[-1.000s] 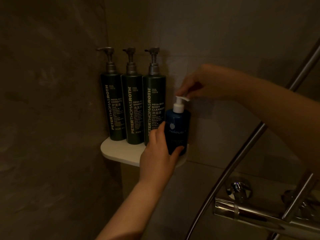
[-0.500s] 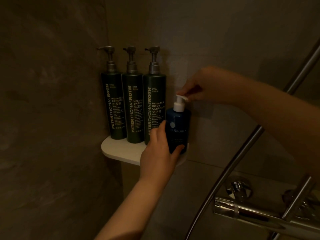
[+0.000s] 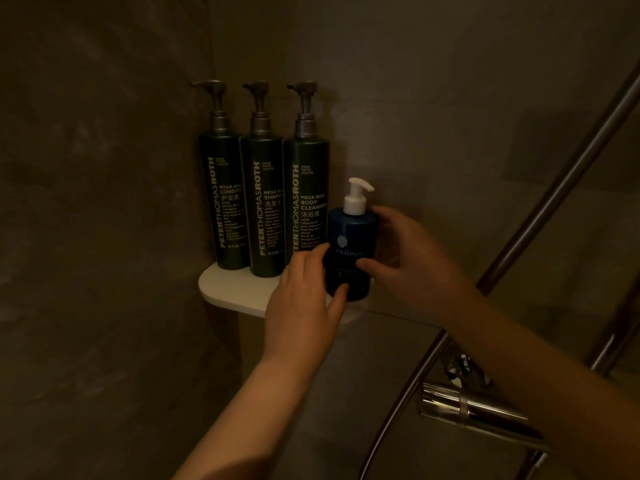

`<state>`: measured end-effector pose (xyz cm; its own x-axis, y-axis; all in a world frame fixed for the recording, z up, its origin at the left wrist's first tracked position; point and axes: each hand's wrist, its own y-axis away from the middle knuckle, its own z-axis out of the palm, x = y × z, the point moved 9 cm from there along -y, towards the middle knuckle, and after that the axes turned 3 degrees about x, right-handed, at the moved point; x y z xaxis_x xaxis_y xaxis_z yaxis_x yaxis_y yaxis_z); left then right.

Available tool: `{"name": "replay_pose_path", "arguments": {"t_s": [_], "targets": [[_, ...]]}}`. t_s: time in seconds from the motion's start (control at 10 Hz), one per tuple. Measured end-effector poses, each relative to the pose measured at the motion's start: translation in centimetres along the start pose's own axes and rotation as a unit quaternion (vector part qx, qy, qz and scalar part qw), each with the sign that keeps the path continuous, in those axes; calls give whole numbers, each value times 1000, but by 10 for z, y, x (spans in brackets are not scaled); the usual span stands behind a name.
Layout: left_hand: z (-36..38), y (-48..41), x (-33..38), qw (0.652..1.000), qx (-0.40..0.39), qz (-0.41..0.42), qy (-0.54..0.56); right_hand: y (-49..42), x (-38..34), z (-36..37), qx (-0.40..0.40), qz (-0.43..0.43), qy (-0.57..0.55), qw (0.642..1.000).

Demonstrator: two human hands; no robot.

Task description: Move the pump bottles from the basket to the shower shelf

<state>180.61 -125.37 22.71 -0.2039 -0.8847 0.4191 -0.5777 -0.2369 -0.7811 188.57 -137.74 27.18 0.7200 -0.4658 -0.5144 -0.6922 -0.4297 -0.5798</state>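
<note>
Blue pump bottle [image 3: 351,237] upright on shelf [image 3: 235,289], white spout pointing right

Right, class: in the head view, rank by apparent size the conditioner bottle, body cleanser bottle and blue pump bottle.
1. Conditioner bottle and body cleanser bottle: alike, so tied.
2. Blue pump bottle: smallest, though nearest.

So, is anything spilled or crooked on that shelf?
Nothing is spilled or tipped. The three tall green bottles stand upright in a row. The small blue bottle is upright too, but close to the front right edge of the shelf, gripped by the left hand and right hand.
</note>
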Motion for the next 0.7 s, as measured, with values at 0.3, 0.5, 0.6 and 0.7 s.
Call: {"name": "replay_pose_path", "arguments": {"t_s": [0.3, 0.5, 0.6, 0.7], "targets": [[3, 12, -7, 1000, -26, 5, -4, 5, 3, 14, 27, 10, -52, 998], [-2, 17, -11, 998, -46, 17, -39, 4, 5, 18, 31, 17, -49, 998], [-9, 20, -12, 997, -54, 19, -46, 5, 7, 17, 35, 30, -65, 997], [-16, 23, -13, 997, -51, 15, -54, 9, 10, 21, 49, 42, -65, 996]]}}
